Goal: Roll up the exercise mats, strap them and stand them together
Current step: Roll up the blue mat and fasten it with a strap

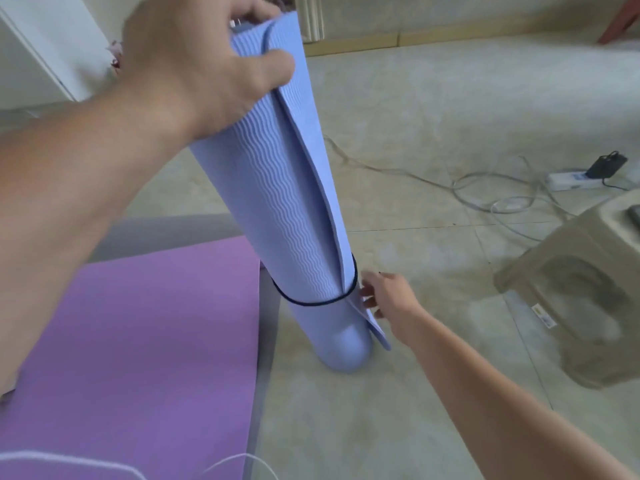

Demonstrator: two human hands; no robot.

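Blue rolled mat (277,202), one, stands upright on the floor (433,116), one black strap (311,302) around its lower part. Your left hand (194,64) grips its top; your right hand (388,299) touches its loose edge with relaxed fingers. One purple mat (138,341) lies flat beside it.

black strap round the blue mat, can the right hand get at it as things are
Probably yes: the right hand hovers open beside the black strap, close to the loose flap, nothing between them. The left hand grips the top of the rolled blue mat, holding it upright.
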